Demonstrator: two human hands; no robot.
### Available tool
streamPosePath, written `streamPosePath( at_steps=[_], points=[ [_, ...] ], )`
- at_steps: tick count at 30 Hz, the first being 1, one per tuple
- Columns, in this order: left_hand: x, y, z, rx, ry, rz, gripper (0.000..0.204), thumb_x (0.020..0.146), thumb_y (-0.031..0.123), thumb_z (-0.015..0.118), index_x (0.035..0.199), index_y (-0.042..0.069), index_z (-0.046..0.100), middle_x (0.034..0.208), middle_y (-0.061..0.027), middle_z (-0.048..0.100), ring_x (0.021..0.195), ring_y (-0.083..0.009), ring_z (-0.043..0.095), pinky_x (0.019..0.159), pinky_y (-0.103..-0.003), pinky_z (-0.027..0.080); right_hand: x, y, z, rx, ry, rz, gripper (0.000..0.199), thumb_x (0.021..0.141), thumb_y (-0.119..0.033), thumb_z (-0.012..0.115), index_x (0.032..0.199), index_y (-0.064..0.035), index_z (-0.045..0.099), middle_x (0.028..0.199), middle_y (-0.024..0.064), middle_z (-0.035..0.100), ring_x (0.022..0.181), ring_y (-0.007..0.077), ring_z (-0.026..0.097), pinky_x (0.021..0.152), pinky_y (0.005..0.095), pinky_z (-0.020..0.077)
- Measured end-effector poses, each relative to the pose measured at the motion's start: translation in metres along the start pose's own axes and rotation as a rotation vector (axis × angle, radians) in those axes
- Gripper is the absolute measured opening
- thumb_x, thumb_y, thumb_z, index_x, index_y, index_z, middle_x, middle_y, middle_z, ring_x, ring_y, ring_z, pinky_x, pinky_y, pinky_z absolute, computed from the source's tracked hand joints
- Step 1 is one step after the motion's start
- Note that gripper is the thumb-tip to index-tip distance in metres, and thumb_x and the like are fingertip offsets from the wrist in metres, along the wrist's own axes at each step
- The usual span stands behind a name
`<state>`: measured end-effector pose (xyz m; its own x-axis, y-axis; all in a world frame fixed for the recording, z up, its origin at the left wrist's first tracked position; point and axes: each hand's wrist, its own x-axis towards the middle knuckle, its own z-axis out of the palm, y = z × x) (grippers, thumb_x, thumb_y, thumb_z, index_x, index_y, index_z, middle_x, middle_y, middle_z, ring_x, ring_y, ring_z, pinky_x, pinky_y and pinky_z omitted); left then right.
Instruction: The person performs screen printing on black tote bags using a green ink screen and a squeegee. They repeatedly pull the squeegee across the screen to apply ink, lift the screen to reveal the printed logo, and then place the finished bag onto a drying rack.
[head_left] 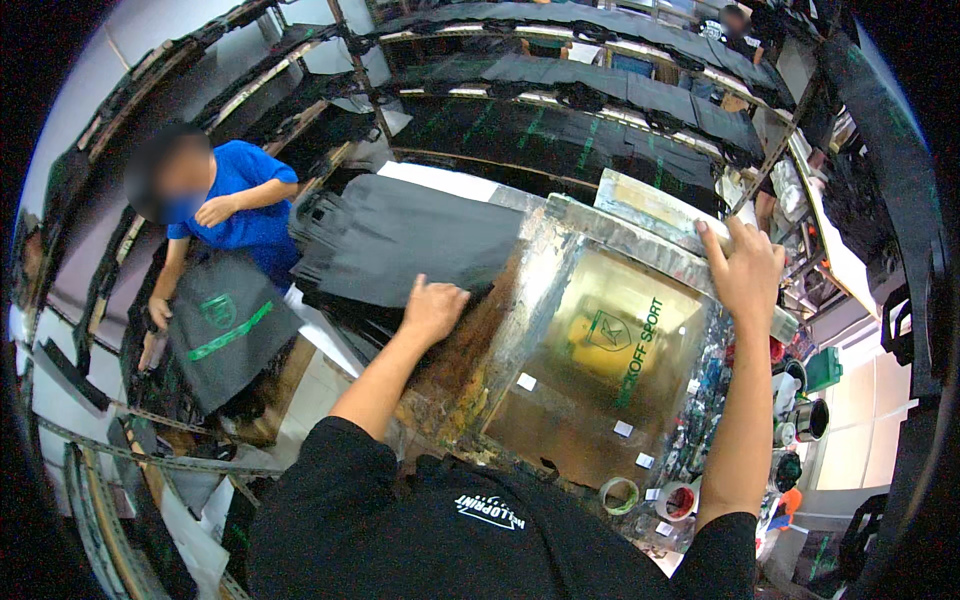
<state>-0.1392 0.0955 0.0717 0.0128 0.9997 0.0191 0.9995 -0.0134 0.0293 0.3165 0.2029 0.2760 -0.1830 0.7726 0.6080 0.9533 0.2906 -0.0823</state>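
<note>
I am watching the right hand [742,268] gripping the far edge of the printing screen frame [560,250] lying on the surface, while the left hand [432,308], seemingly half-curled, is pressing the dark fabric stack [400,235] beside it.

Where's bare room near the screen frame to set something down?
Little: the white board strip behind the dark fabric stack. Crowded: tape rolls along the screen frame's near edge, ink pots right of it.
</note>
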Motion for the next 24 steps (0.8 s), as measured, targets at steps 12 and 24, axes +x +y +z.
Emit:
streamPosePath(
  at_steps=[12, 24],
  points=[
    [-0.065, 0.209, 0.143, -0.177, -0.214, 0.482, 0.119, 0.080, 0.096, 0.050, 0.164, 0.012, 0.042, 0.173, -0.0208, 0.029, 0.160, -0.0496, 0.018, 0.124, -0.076, 0.002, -0.002, 0.010, 0.013, -0.022, -0.011, -0.017, 0.061, 0.097, -0.068, 0.058, 0.090, -0.0081, 0.070, 0.090, 0.0136, 0.072, 0.094, 0.0338, 0.069, 0.087, 0.0556, 0.0430],
    [-0.037, 0.297, 0.176, -0.308, -0.176, 0.728, 0.124, 0.077, 0.097, 0.052, 0.166, 0.012, 0.038, 0.175, -0.0175, 0.024, 0.161, -0.0471, 0.014, 0.124, -0.075, 0.004, 0.002, 0.015, 0.016, -0.023, 0.045, -0.027, 0.065, 0.095, -0.070, 0.059, 0.089, -0.0071, 0.075, 0.089, 0.0157, 0.075, 0.093, 0.0341, 0.070, 0.084, 0.0534, 0.0416]
  ],
)
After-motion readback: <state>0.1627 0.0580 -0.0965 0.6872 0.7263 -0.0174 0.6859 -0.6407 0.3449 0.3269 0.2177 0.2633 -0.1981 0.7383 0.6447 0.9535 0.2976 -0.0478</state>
